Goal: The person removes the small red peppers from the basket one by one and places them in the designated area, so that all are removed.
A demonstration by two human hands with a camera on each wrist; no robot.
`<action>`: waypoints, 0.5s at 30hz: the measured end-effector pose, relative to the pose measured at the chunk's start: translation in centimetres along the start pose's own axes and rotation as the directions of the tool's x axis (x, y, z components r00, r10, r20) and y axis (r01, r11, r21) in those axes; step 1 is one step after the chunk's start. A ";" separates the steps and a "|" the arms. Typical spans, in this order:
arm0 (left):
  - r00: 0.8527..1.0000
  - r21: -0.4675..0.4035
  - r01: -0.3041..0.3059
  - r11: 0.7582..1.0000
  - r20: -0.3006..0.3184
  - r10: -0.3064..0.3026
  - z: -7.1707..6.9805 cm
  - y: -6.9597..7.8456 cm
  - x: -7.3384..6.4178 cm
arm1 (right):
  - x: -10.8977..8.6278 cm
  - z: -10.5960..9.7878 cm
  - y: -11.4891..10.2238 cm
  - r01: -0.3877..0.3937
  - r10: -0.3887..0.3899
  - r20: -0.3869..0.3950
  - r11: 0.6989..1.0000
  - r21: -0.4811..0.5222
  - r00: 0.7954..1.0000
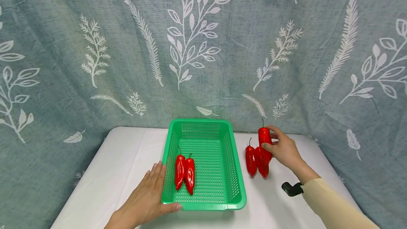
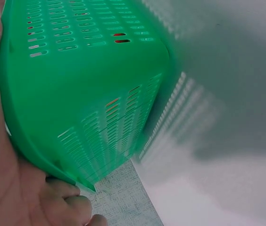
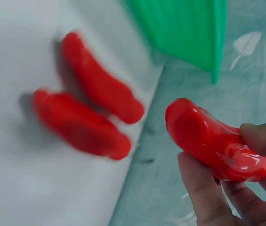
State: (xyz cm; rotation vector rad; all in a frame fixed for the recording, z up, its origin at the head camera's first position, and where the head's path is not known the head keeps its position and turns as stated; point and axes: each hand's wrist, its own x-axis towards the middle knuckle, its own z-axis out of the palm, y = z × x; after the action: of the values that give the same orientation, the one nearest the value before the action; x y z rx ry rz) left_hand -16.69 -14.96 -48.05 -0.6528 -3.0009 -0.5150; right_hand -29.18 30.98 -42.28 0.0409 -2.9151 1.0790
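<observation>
Right hand (image 1: 284, 148) is pinching one red pepper (image 1: 265, 136) between thumb and fingers, spacing narrow, just the pepper's thickness. That pepper is hanging to the right of the basket (image 1: 203, 206), clear of the table (image 1: 133, 165), its stem showing at the end away from the person. Two more are lying right of the basket, below the held one: a near pepper (image 1: 251, 162), just beside the basket wall, and an outer pepper (image 1: 262, 169), partly hiding behind the held one in the head view. Right wrist view is showing that pair apart from the held one, both blurring. Left hand (image 1: 143, 195) is bracing the basket's near left corner, nothing pinched: fingers lying straight along the left side, thumb resting at the near rim. Inside the basket, left half, a left pepper (image 1: 180, 170) and a neighbouring pepper (image 1: 189, 176) are lying side by side, stems pointing to the far end; can't tell if they're touching. Black piece (image 1: 292, 189) is sitting at the cuff of the pale sleeve (image 1: 330, 204), right of the basket. Leaf-print cloth (image 1: 203, 94) is hanging behind the basket.
</observation>
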 end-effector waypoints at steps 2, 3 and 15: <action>1.000 -0.006 0.003 1.000 -0.004 -0.003 0.0 0.0 0.0 | 0.0 -0.2 1.1 -0.029 0.029 0.005 1.000 -0.012 1.000; 1.000 -0.005 0.005 1.000 -0.003 -0.005 0.0 0.0 0.0 | 0.1 -0.4 1.6 -0.040 0.040 0.008 0.999 -0.021 0.999; 1.000 -0.035 0.024 0.999 0.012 -0.023 0.1 0.2 -0.1 | 0.3 -0.5 6.7 -0.175 0.180 0.056 0.981 -0.080 0.982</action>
State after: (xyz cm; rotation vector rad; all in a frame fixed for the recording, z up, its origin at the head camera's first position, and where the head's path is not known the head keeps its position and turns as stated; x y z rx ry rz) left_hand -16.57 -14.80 -48.13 -0.6258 -3.0207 -0.5679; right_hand -29.67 36.35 -46.25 -0.1945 -3.0618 1.0058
